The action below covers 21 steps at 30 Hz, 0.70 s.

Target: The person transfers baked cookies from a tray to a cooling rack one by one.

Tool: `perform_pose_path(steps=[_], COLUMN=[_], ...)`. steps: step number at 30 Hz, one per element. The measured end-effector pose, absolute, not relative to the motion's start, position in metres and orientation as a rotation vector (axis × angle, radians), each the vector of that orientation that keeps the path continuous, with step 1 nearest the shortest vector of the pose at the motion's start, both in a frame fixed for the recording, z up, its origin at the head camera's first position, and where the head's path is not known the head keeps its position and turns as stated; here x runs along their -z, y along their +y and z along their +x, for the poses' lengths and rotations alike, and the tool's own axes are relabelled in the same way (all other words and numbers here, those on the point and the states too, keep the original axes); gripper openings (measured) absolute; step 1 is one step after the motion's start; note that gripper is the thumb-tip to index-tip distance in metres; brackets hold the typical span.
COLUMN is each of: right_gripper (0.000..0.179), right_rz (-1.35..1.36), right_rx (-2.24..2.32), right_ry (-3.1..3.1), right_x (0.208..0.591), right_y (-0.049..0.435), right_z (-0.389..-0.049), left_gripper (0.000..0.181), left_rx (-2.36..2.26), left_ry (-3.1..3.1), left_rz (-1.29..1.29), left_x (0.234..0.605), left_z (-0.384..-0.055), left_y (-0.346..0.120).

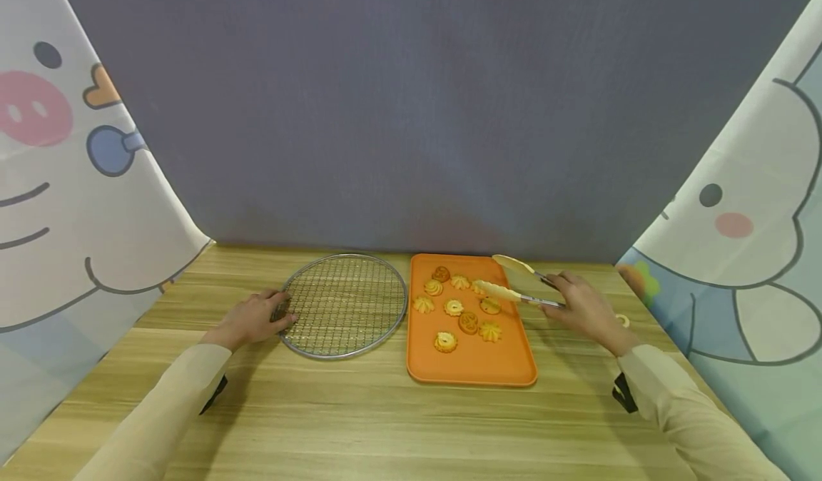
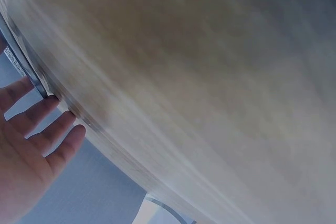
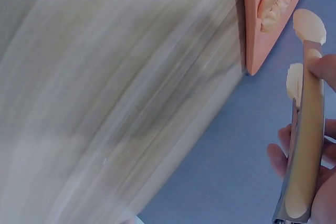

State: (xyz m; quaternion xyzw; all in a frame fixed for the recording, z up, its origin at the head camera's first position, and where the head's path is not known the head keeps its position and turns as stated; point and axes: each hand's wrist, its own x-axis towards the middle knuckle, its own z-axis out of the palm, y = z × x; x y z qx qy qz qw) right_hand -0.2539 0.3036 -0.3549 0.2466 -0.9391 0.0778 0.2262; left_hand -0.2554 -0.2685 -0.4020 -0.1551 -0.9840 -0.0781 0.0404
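Note:
A round wire rack point(image 1: 347, 306) with a metal rim lies on the wooden table at left. My left hand point(image 1: 253, 317) rests on its left edge, thumb and fingers spread at the rim; the left wrist view shows the fingers point(image 2: 65, 148) fairly straight. My right hand point(image 1: 584, 310) holds food tongs point(image 1: 536, 300) with pale tips and metal arms. Their tips stand apart over the right side of an orange tray point(image 1: 475, 372), with nothing seen between them. Several cookies point(image 1: 468, 322) of different shapes lie on the tray.
The wooden table point(image 1: 334, 424) runs under everything. A grey fabric panel point(image 1: 411, 110) rises behind it, with cartoon-printed cloths point(image 1: 719, 267) at both sides. A small pale ring shape point(image 1: 621, 320) shows just beyond my right hand.

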Motion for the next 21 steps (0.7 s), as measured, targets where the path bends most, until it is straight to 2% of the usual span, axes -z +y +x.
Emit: perform_pose_path(steps=[21], right_gripper=[0.042], right_rz=[0.653], right_rx=[-0.198], right_ry=[-2.767], right_x=[0.351], right_y=[0.302], right_z=[-0.265], left_gripper=[0.059], left_rx=[0.247], left_ry=[-3.039], left_rz=[-0.460], left_x=[0.401], left_z=[-0.255], left_y=[-0.268])
